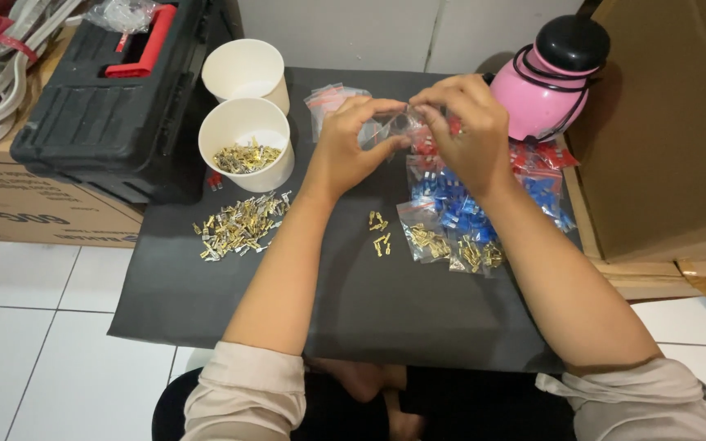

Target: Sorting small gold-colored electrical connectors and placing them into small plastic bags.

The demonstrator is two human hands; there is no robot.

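Observation:
My left hand (351, 145) and my right hand (466, 124) meet above a dark mat (206, 302), both pinching a small clear plastic bag (387, 126) between their fingertips. Below the hands lie a few loose brass terminals (379, 233). A larger heap of brass terminals (240, 224) is spread at the left of the mat. Under my right wrist sit small bags of blue connectors (451, 204), of red connectors (542, 157) and of brass terminals (451, 245).
Two white paper cups stand at the back left, the nearer cup (245, 140) holding brass terminals, the farther cup (247, 69) behind it. A black toolbox (116, 98) with a red handle sits at left, a pink round container (551, 77) at back right, and a cardboard box (663, 139) at right.

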